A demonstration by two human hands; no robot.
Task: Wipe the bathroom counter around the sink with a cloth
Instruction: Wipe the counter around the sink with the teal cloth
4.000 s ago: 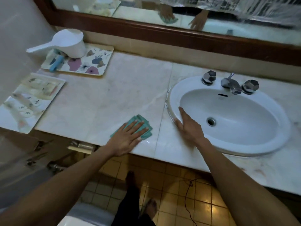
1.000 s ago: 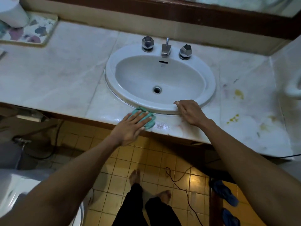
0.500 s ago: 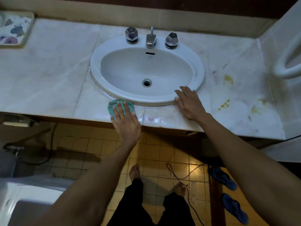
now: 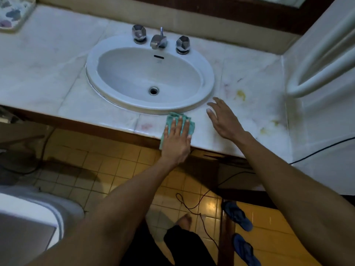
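My left hand point(image 4: 176, 139) presses flat on a folded teal cloth point(image 4: 190, 123) at the front edge of the pale marble counter point(image 4: 44, 70), just below the rim of the white oval sink point(image 4: 208, 79). Part of the cloth hangs over the counter's edge under my palm. My right hand point(image 4: 223, 120) rests on the counter to the right of the cloth, fingers spread, holding nothing. Yellow stains point(image 4: 240, 94) mark the counter right of the sink, and a pink smear point(image 4: 146, 126) lies left of the cloth.
A chrome faucet point(image 4: 158, 40) with two faceted knobs stands behind the basin. A patterned tray point(image 4: 11, 14) sits at the far left corner. A white rail point(image 4: 315, 66) juts from the right wall. On the tiled floor are blue sandals point(image 4: 238, 215) and a thin cord point(image 4: 192, 206).
My left hand has slid the cloth rightward along the front edge, from the sink's front left to its front right. My right hand has shifted right, off the sink rim onto the counter.
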